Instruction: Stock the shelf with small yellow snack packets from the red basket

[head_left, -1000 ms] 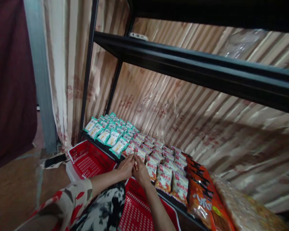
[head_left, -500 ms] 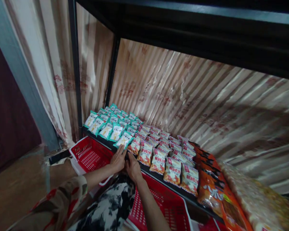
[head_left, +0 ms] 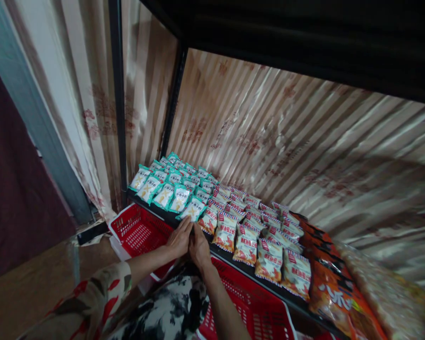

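Note:
My left hand [head_left: 180, 239] is at the front edge of the black shelf, its fingers stretched out just below the nearest teal-and-white snack bag [head_left: 192, 209]. Whether the fingertips touch that bag I cannot tell. Close against it on the right is my right hand [head_left: 199, 249], fingers extended forward and partly hidden; I can make out nothing held in either hand. Several teal bags [head_left: 149, 188] lie in rows on the left of the shelf. Beside them, red-and-white snack bags [head_left: 246, 244] with striped edges stand in rows.
Below the shelf edge are a red basket [head_left: 122, 219] on the left and another red basket [head_left: 286, 314] on the right. Orange packages [head_left: 327, 288] and a large clear bag [head_left: 378, 278] lie farther right. A dark post [head_left: 117, 104] stands at left; a striped curtain [head_left: 269, 127] hangs behind.
The view has shifted a little, so the shelf and bags appear farther right. My hands remain together at the shelf edge by the same teal bag. No bag has visibly moved.

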The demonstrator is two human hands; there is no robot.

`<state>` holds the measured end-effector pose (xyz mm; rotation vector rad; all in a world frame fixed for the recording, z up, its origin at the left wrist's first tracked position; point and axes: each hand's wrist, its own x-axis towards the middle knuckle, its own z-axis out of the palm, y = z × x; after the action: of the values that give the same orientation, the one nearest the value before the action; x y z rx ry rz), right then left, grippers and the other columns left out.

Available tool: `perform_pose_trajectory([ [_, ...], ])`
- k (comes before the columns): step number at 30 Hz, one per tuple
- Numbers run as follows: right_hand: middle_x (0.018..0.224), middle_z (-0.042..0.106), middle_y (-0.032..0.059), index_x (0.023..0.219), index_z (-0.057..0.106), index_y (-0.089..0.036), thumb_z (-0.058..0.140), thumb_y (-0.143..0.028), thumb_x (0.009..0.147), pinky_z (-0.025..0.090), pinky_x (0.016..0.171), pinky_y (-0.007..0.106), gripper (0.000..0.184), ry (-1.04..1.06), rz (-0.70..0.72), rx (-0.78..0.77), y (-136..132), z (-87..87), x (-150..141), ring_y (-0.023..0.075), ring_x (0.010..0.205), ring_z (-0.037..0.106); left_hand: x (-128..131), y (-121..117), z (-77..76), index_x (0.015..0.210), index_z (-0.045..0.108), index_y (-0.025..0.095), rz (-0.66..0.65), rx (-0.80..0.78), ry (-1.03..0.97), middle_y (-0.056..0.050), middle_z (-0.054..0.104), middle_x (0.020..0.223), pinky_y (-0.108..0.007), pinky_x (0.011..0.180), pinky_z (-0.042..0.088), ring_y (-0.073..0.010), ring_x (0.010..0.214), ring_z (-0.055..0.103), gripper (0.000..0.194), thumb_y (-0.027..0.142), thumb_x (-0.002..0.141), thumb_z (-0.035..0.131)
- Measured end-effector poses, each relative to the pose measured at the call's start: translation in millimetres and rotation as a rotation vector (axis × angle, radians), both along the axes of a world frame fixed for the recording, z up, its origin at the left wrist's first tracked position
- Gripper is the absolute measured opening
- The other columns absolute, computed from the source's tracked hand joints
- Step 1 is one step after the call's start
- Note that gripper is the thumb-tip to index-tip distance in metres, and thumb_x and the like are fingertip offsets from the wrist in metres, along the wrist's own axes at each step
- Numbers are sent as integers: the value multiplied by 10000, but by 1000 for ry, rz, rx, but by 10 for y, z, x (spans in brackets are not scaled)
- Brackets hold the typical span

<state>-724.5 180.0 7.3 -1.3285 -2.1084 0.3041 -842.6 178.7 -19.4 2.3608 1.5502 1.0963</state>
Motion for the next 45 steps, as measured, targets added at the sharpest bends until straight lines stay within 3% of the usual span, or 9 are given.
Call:
perform_pose_trajectory([
  [5, 1366, 453, 201, 1313, 450, -34, 369, -82, 758, 389, 1051, 378, 563, -26, -52, 4, 31, -92, -50, 226, 1310, 385, -61, 26, -37, 1319, 400, 35, 40, 73, -12, -180, 303, 1462, -451, 1102, 324, -232, 1406, 96, 573, 42, 747, 403],
  [13, 1382, 429, 210, 1319, 449, -31, 362, -85, 782, 397, 1045, 387, 547, -49, -70, 8, 49, -109, -63, 229, 1324, 361, -108, 69, -31, 1346, 364, 31, 20, 39, 25, -181, 288, 1469, -437, 1099, 329, -222, 1406, 72, 560, 60, 787, 376],
  [19, 1385, 432, 194, 1309, 466, -41, 357, -93, 799, 404, 1042, 378, 525, -44, -105, 34, 10, -72, -85, 226, 1299, 403, -189, -4, 56, 1331, 402, 77, 112, 94, 84, -151, 229, 1499, -475, 1086, 316, -247, 1410, 32, 540, 52, 791, 386],
  [24, 1370, 459, 173, 1280, 507, -76, 377, -109, 812, 408, 1040, 390, 486, -80, -146, 102, 0, -28, -65, 231, 1286, 419, -317, 94, 108, 1361, 375, 116, 201, 177, 143, -124, 248, 1498, -492, 1110, 239, -252, 1411, 57, 521, 94, 840, 374],
  [29, 1360, 480, 139, 1274, 514, -112, 346, -147, 866, 386, 1058, 416, 442, -119, -102, 186, 77, 125, -37, 215, 1284, 415, -350, 241, 160, 1417, 284, 145, 180, 226, 170, -116, 219, 1509, -497, 1108, 225, -263, 1409, 71, 554, 196, 877, 395],
  [35, 1414, 408, 157, 1309, 479, -112, 312, -243, 923, 374, 1054, 444, 440, -161, -92, 255, 402, 417, -21, 231, 1332, 343, -249, 400, 204, 1355, 405, 143, 91, 298, 174, -115, 283, 1485, -494, 1111, 230, -266, 1406, 101, 486, 203, 872, 421],
  [40, 1427, 386, 164, 1315, 476, -89, 292, -326, 942, 323, 1077, 440, 479, -250, -71, 204, 757, 675, -87, 246, 1360, 286, -233, 513, 257, 1328, 436, 94, 53, 357, 196, -144, 393, 1421, -464, 1113, 252, -253, 1392, 182, 471, 284, 897, 418],
  [45, 1449, 359, 135, 1353, 433, -119, 289, -327, 950, 280, 1091, 422, 476, -331, -7, 122, 1104, 870, -312, 236, 1370, 262, -241, 559, 279, 1282, 501, 127, 15, 361, 195, -119, 507, 1333, -456, 1107, 273, -243, 1342, 311, 421, 253, 892, 405],
])
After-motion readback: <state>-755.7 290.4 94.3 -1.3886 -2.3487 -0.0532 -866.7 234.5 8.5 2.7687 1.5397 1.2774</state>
